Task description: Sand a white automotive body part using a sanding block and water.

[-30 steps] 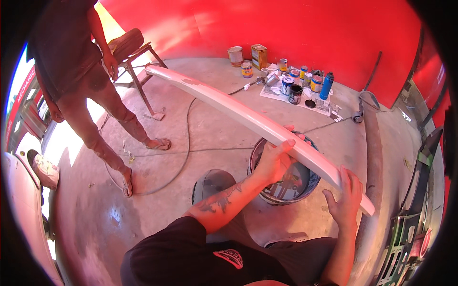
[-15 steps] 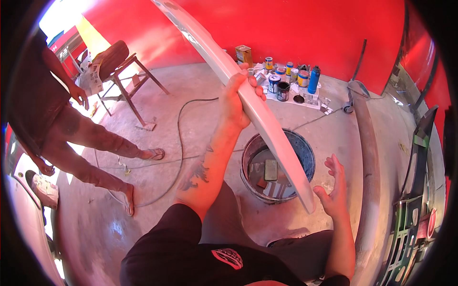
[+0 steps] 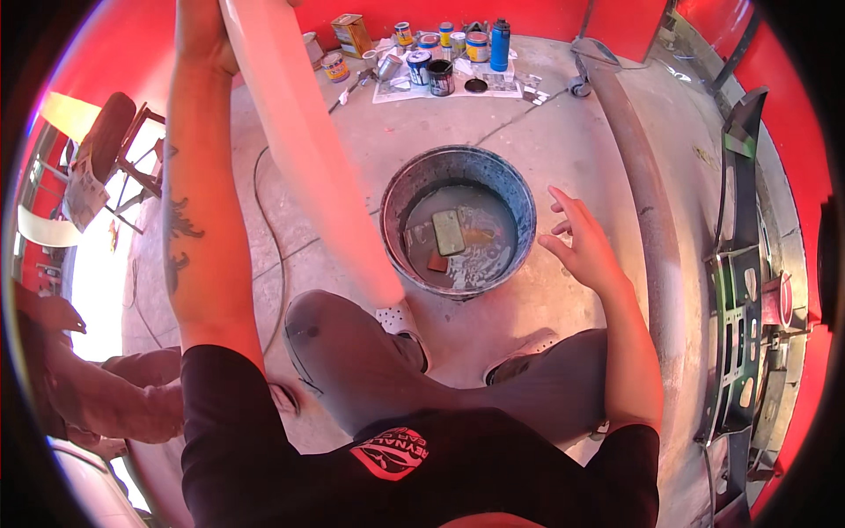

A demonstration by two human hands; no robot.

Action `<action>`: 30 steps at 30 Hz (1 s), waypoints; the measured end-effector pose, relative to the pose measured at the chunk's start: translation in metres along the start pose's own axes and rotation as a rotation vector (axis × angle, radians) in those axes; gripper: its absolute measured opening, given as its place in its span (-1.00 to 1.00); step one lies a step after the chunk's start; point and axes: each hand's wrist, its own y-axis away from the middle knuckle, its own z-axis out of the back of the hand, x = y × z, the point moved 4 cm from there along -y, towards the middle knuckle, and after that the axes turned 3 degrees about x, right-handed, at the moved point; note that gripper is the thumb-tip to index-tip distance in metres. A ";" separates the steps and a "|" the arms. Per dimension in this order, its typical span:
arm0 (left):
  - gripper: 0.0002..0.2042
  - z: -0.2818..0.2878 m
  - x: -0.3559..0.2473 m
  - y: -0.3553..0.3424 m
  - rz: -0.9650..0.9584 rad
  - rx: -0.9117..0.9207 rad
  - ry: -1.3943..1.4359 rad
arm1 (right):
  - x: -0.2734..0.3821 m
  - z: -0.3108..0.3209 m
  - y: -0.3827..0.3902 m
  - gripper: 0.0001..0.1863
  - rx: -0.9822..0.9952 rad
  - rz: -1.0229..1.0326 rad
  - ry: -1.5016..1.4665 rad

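My left hand [image 3: 207, 40], at the top edge of the view, grips a long white painted panel [image 3: 299, 150] that slants down toward my left knee, its lower end blurred. My right hand [image 3: 572, 233] is raised with fingers apart and empty, beside a dark bucket [image 3: 510, 185] on the floor. Grey murky water lies inside the bucket, with a pale green block [image 3: 448, 231] and a small red-brown piece [image 3: 437, 260] in it.
Paint cans [image 3: 419, 67] and a blue bottle [image 3: 500, 46] stand on paper [image 3: 396, 95] at the red wall. A thick pipe [image 3: 638, 176] and dark car parts [image 3: 739, 273] lie right. A person's legs [image 3: 106, 396] and a stand with a cushion-like roll [image 3: 110, 132] are left.
My left hand has lifted the panel up and left, away from over the bucket. My right hand has let go of it and opened. The other person appears lower at the left edge.
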 end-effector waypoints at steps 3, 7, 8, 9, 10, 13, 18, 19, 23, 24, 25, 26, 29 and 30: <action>-0.59 0.002 0.000 -0.002 0.001 -0.045 -0.151 | -0.009 -0.001 -0.001 -0.22 0.028 -0.008 0.001; -0.55 0.064 0.025 -0.005 0.317 0.039 -0.283 | -0.015 -0.002 -0.004 -0.24 0.056 -0.077 0.005; -0.55 0.057 0.039 0.008 0.243 0.000 -0.403 | -0.018 -0.001 -0.004 -0.25 0.059 -0.105 0.011; -0.55 0.050 0.050 0.022 0.250 0.006 -0.393 | -0.020 0.000 -0.003 -0.25 0.064 -0.128 0.016; -0.54 0.048 0.055 0.037 0.240 -0.069 -0.561 | -0.021 0.000 -0.003 -0.25 0.068 -0.131 0.014; -0.51 0.057 0.099 0.076 0.214 -0.114 -0.681 | -0.028 -0.003 -0.004 -0.26 0.074 -0.176 0.015; -0.52 0.043 0.167 0.129 0.293 -0.046 -0.650 | -0.031 -0.009 -0.006 -0.32 0.111 -0.185 0.020; -0.52 0.042 0.181 0.136 0.323 -0.009 -0.601 | -0.029 -0.011 -0.008 -0.32 0.119 -0.190 0.023; -0.54 0.036 0.217 0.145 0.405 0.144 -0.489 | -0.025 -0.024 -0.013 -0.39 0.185 -0.167 0.115; -0.54 0.027 0.215 0.143 0.428 0.174 -0.527 | -0.025 -0.028 -0.013 -0.41 0.189 -0.125 0.159; -0.54 0.022 0.215 0.142 0.436 0.174 -0.514 | -0.025 -0.033 -0.015 -0.41 0.196 -0.136 0.166; -0.54 0.020 0.214 0.141 0.448 0.182 -0.554 | -0.021 -0.042 -0.020 -0.42 0.217 -0.075 0.192; -0.55 0.023 0.222 0.139 0.475 0.206 -0.626 | -0.020 -0.070 -0.035 -0.43 0.307 0.023 0.284; -0.56 0.024 0.226 0.139 0.485 0.227 -0.666 | -0.022 -0.081 -0.041 -0.43 0.367 0.063 0.346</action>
